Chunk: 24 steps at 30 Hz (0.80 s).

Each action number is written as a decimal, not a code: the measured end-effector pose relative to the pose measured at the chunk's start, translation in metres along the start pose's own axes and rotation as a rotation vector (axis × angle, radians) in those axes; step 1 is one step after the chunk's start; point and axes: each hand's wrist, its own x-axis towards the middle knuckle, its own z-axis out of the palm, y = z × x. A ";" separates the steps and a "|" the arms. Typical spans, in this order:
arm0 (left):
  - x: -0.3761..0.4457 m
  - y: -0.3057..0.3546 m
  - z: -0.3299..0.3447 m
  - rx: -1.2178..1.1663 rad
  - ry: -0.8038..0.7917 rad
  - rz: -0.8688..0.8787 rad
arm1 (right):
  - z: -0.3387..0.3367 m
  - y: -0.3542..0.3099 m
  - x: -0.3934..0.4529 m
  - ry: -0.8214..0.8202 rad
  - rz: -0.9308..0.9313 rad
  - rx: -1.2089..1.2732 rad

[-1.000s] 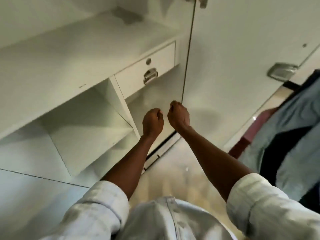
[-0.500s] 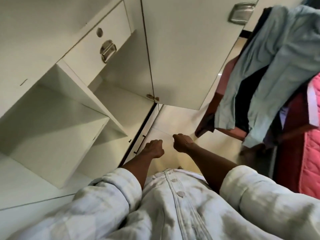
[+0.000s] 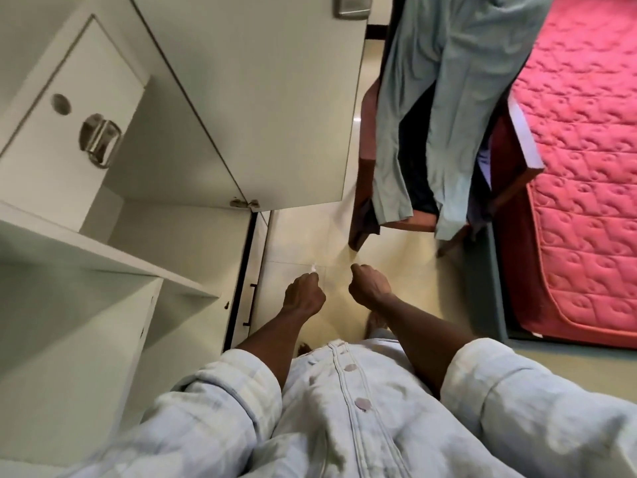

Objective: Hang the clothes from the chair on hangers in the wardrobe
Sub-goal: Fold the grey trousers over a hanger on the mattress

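From the head view you have two hands in frame, both just below the centre: your left hand (image 3: 305, 293) and your right hand (image 3: 368, 286), side by side with a small gap between them, each at the end of a bare forearm coming out of a rolled pale blue shirt sleeve (image 3: 220, 395). The fingers of both are curled into loose fists and hold nothing; neither touches any object, and both hang over the glossy cream tiled floor (image 3: 310, 236). One chair shows, a reddish-brown wooden chair (image 3: 365, 139) in the upper middle-right of the frame, and over it hang the clothes: one long pale grey-green garment (image 3: 448, 98) draped down in two hanging lengths, with at least one dark garment (image 3: 418, 174) showing between and under them; how many dark pieces there are you cannot tell. The clothes lie above and to the right of your fists in the frame, well apart from both, nearer the right hand than the left. One open white laminate wardrobe (image 3: 86, 305) fills the left of the frame, with bare white shelves, one drawer front carrying one round keyhole and one metal pull handle (image 3: 100, 139) at the upper left, and one white door (image 3: 262, 98) swung open toward the chair, a second metal handle (image 3: 353, 5) at the top edge. One bed with a quilted pink-red cover (image 3: 579, 150) runs down the right side, just beside the chair.
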 end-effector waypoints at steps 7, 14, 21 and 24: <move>0.041 0.065 0.001 0.015 0.021 0.043 | -0.027 0.056 0.025 0.044 0.023 0.097; 0.120 0.200 0.005 -0.027 0.044 0.059 | -0.115 0.185 0.085 0.098 0.039 0.170; 0.198 0.336 -0.017 -0.132 0.139 0.101 | -0.217 0.297 0.140 0.176 0.112 0.163; 0.230 0.372 -0.036 -0.161 0.183 0.127 | -0.255 0.326 0.172 0.215 0.115 0.164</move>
